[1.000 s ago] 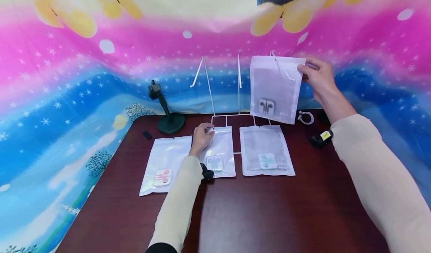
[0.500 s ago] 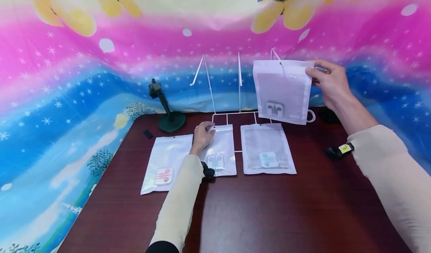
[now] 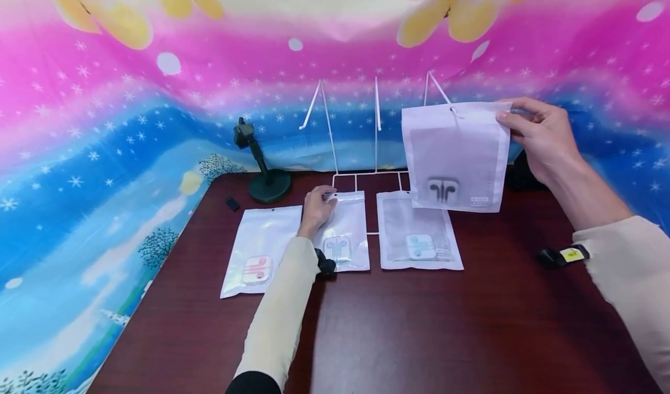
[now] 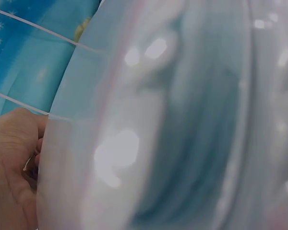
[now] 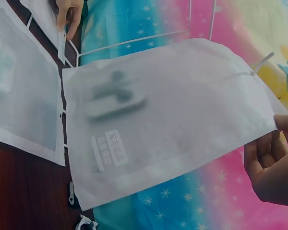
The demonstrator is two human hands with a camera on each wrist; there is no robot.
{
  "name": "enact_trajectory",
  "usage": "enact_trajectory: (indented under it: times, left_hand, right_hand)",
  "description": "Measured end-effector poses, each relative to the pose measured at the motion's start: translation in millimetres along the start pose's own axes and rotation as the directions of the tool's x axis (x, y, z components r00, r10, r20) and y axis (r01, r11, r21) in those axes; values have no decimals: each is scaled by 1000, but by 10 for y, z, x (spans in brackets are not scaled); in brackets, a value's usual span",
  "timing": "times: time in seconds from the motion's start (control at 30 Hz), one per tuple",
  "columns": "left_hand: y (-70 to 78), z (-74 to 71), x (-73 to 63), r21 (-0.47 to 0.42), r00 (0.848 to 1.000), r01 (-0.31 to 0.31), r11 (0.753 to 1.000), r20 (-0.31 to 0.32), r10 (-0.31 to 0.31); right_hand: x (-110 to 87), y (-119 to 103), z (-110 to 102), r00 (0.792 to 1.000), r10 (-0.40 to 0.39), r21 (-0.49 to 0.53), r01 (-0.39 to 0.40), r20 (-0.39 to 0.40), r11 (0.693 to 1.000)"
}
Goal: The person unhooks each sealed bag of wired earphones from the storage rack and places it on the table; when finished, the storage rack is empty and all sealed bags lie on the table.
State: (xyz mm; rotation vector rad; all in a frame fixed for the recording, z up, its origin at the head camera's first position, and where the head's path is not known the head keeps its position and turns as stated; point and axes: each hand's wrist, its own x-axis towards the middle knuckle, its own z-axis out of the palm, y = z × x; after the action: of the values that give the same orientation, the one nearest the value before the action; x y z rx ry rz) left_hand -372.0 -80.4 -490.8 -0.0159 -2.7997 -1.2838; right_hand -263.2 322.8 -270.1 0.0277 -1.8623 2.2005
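Note:
In the head view my right hand (image 3: 546, 138) pinches the top right corner of a white zip bag (image 3: 455, 149) with dark-looking earphones in a case inside. The bag hangs at the right hook (image 3: 439, 88) of a white wire rack, whose tip pokes through the bag's hole. The right wrist view shows this hook tip (image 5: 264, 62) too. My left hand (image 3: 318, 210) holds the upper left edge of a middle bag (image 3: 353, 222) with blue earphones; the bag fills much of the left wrist view, blurred. Its fingertips are partly hidden.
A bag with pink earphones (image 3: 256, 237) lies at left and one with mint earphones (image 3: 387, 231) at right, partly under the hanging bag. A dark stand (image 3: 269, 184) and a small black object (image 3: 232, 203) are at back left. A printed cloth (image 3: 157, 120) hangs behind the table.
My right hand has moved right and nearer, drawing the bag along the hook so that its hole now sits by the tip. The left hand stays where it was.

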Motion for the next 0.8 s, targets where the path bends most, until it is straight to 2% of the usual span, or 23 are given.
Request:
enact_trajectory:
  times: [0.23,0.6,0.8]
  left_hand:
    - [10,39,-106,3,1000,-15,1000,5,15]
    - [45,25,-74,-9,1000,-7,1000,6,7]
    - [29,12,-30,8,1000,-17,1000,-5,17]
  right_hand:
    - [-225,41,-143,1000,-11,0,11,7,1000]
    - [-408,-35,-179,996,-83,149,76,42,986]
    - [-547,14,-262,995,-88,238,76,43,968]
